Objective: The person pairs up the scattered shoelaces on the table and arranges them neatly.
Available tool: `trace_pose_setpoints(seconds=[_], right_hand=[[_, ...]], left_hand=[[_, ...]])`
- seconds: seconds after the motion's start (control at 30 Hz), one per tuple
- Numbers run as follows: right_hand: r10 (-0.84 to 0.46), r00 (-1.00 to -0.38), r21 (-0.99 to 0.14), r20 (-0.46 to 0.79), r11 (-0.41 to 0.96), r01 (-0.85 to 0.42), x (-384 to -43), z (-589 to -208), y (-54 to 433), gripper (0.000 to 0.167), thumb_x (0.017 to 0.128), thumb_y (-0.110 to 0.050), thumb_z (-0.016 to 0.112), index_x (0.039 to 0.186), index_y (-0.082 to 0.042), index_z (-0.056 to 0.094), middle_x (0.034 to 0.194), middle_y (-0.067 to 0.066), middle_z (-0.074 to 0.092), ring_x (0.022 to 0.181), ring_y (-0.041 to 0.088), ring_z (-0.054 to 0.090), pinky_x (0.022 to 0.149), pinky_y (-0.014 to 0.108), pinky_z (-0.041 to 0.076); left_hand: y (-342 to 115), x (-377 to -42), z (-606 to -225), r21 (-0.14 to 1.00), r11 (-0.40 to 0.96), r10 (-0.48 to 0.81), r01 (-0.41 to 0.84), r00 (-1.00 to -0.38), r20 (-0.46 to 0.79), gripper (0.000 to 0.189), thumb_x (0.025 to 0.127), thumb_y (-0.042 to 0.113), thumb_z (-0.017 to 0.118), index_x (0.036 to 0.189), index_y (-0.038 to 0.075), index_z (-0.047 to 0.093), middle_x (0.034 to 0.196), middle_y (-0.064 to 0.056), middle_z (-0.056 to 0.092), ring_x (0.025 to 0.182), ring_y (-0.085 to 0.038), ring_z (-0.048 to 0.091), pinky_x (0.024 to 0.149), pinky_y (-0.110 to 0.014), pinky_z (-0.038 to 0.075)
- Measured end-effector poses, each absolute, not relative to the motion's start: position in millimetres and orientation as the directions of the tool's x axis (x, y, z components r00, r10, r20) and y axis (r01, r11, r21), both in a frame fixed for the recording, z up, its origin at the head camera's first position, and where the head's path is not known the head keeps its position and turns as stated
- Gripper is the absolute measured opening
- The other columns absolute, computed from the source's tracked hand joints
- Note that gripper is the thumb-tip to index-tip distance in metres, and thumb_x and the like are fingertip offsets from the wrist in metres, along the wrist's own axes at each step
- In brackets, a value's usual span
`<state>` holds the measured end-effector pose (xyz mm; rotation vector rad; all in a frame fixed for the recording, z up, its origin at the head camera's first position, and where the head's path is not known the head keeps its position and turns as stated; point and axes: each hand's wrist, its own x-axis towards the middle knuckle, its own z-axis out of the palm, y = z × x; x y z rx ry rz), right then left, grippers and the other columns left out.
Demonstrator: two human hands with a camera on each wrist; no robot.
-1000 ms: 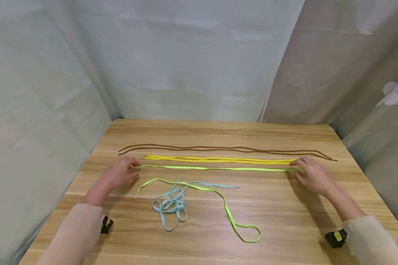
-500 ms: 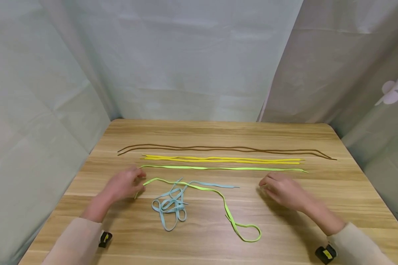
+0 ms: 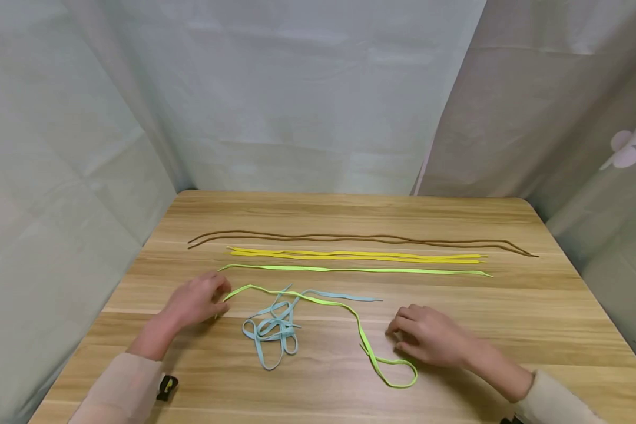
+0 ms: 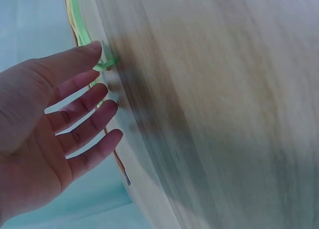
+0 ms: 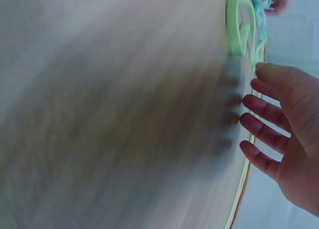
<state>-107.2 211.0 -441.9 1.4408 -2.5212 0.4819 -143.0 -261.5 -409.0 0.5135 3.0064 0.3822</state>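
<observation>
My left hand [image 3: 198,298] is at the left end of a loose lime-green shoelace [image 3: 323,302], its fingers loosely bent. In the left wrist view that lace's green end [image 4: 105,65] shows beside the thumb and index finger, with gaps between the fingers. My right hand [image 3: 429,334] is just right of the same lace's looped end [image 3: 403,385], fingers spread and relaxed, holding nothing. A tangled light-blue shoelace [image 3: 272,327] lies partly under the lime-green one. Behind them another lime-green shoelace [image 3: 371,270] lies straight from left to right.
Farther back, yellow shoelaces [image 3: 350,255] and brown round laces [image 3: 318,237] lie stretched across the wooden table [image 3: 350,213]. Pale curtains [image 3: 297,106] hang behind the table and at its sides.
My right hand has left the straight lime-green lace's right end and moved left and nearer me. The left hand has come slightly nearer, from that lace's left end to the loose one's end.
</observation>
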Motion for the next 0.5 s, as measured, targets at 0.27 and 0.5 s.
trace_pose_setpoints(seconds=[0.27,0.5], right_hand=[[-0.838,-0.489,-0.196,0.242,0.451,-0.87,-92.3,-439.2,202.3,0.025,0.074,-0.035,0.073,0.09,-0.025,0.057,0.088,-0.015,0.049,0.076,0.0,0.041,0.065,0.019,0.039],[-0.839,-0.481,-0.157,0.255,0.455,-0.877,-90.8,-441.5,200.0,0.024,0.071,-0.021,0.074,0.079,-0.024,0.052,0.077,-0.015,0.042,0.07,0.002,0.038,0.062,0.018,0.037]], left_hand=[[-259.2,-144.4,-408.1,0.245,0.924,0.318,0.293,-0.946,-0.069,0.017,0.072,0.015,0.074,0.08,0.013,0.059,0.078,0.001,0.052,0.069,-0.013,0.047,0.059,-0.032,0.041],[-258.5,-143.8,-410.5,0.223,0.931,0.312,0.288,-0.947,-0.08,0.015,0.076,0.011,0.069,0.072,0.015,0.055,0.072,0.003,0.048,0.064,-0.013,0.045,0.055,-0.03,0.037]])
